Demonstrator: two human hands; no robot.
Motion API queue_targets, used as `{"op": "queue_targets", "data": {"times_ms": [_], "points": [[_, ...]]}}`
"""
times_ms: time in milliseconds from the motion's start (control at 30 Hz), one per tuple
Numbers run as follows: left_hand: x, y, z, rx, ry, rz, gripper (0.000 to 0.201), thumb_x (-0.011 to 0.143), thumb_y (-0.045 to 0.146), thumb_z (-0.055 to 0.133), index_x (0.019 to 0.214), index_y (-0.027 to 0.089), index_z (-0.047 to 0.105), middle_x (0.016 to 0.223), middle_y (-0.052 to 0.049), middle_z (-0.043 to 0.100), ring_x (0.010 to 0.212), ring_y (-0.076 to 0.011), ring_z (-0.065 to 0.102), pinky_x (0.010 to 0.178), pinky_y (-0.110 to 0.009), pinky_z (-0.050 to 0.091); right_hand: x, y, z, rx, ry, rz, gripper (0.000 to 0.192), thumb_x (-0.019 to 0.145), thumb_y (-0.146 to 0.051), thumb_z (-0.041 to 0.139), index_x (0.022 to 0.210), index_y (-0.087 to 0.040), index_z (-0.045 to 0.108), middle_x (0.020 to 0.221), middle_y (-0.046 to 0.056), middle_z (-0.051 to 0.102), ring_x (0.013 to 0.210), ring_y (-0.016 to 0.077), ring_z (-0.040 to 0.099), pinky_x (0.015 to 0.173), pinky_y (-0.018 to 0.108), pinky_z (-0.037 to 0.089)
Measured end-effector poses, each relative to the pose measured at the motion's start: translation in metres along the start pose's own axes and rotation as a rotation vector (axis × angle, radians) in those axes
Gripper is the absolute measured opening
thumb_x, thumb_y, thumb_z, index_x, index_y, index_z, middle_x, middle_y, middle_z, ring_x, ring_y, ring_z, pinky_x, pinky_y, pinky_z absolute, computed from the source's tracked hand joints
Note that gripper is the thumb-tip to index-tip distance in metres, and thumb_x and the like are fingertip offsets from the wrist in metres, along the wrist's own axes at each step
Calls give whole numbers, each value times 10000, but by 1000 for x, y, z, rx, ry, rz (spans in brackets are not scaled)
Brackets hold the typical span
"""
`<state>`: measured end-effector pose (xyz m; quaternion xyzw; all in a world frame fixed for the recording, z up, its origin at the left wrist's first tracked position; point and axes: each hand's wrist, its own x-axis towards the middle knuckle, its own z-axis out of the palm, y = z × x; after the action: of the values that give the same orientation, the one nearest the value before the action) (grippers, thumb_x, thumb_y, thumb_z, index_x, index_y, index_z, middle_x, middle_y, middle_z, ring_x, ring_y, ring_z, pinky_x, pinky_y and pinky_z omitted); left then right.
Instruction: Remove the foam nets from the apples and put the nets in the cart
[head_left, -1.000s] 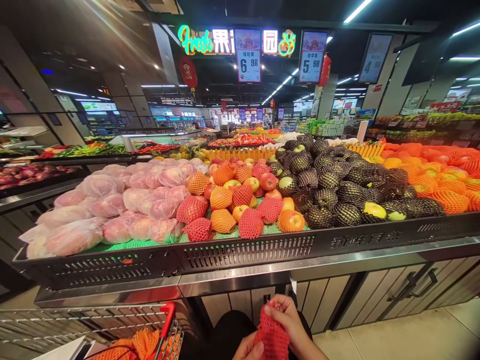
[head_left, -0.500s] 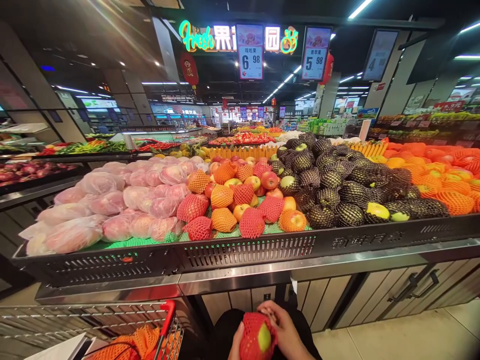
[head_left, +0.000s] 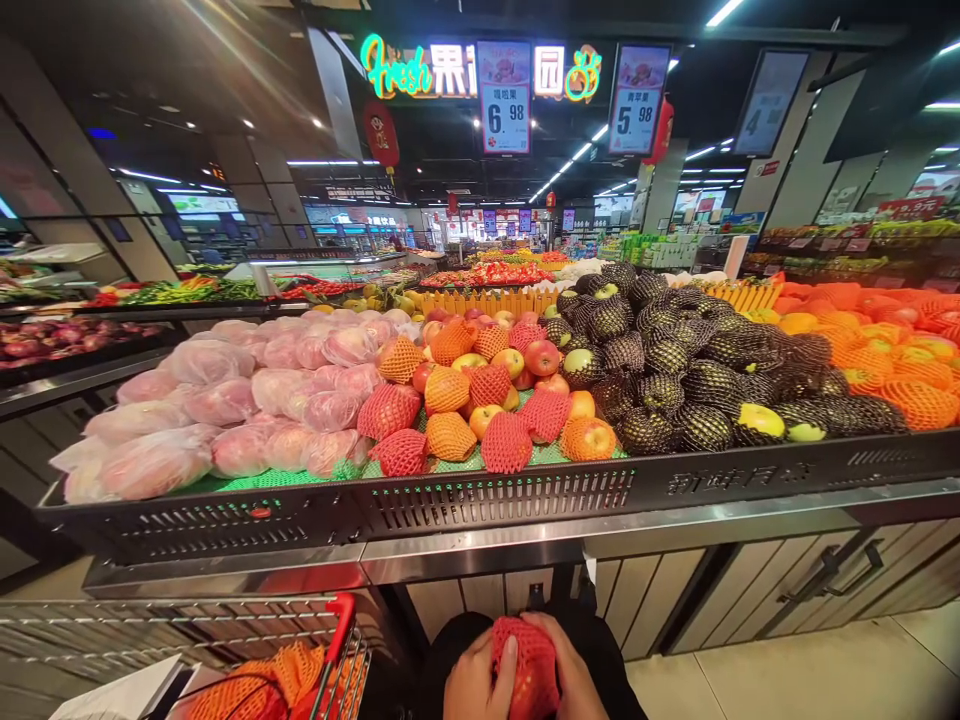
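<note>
Where the view runs down to six o'clock, an apple (head_left: 534,695) in a red net (head_left: 527,642) sits between both hands, above the lap. From the left hand (head_left: 472,677) it lies toward three o'clock, from the right hand (head_left: 576,672) toward nine; both touch it, so neither is nearer. The fingers of each are curled around its sides, gripping it, left thumb across the net. The apple is roundish, with no clear long axis. A cart (head_left: 343,622) stands at nine o'clock, a fruit tray (head_left: 502,508) at twelve.
</note>
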<state>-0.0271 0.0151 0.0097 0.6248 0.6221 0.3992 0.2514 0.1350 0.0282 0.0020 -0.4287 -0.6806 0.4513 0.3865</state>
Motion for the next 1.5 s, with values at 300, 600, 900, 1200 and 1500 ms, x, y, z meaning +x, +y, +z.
{"op": "queue_targets", "data": {"times_ms": [300,600,900,1200,1500], "points": [[9,10,-10,-252,77,21,367,912,465,559,691,180,623,609,8,581,561,-109,549,570,-193,448,-2,-8,-7,168,85,24,923,483,-310,888,1317,-233,499,1362,173,575,1281,389,539,1111,499,401],[16,12,11,-966,-221,-415,577,680,703,715,844,154,651,587,45,566,360,8,205,363,-164,155,-6,-25,9,840,126,170,940,448,-350,940,1247,-315,446,1196,86,653,887,251,693,765,371,551],[-1,18,20,-964,-278,-73,447,706,501,796,634,161,516,911,-32,465,709,-98,459,602,-214,389,-8,-36,-8,903,152,137,1019,516,-329,929,1345,-355,337,1272,102,650,1031,305,699,954,474,509],[9,14,17,-951,-402,-19,374,774,502,735,781,169,567,912,-16,395,774,-123,452,661,-230,432,-14,-37,-28,1094,53,192,731,726,-484,683,1397,-295,462,1400,111,588,1265,339,570,1050,503,440],[5,13,11,-905,-293,-105,432,818,605,639,813,193,508,734,26,462,641,-100,434,612,-214,366,-16,-46,-34,1211,-2,230,740,723,-511,665,1413,-332,464,1434,106,565,1209,344,607,962,554,482]]}}
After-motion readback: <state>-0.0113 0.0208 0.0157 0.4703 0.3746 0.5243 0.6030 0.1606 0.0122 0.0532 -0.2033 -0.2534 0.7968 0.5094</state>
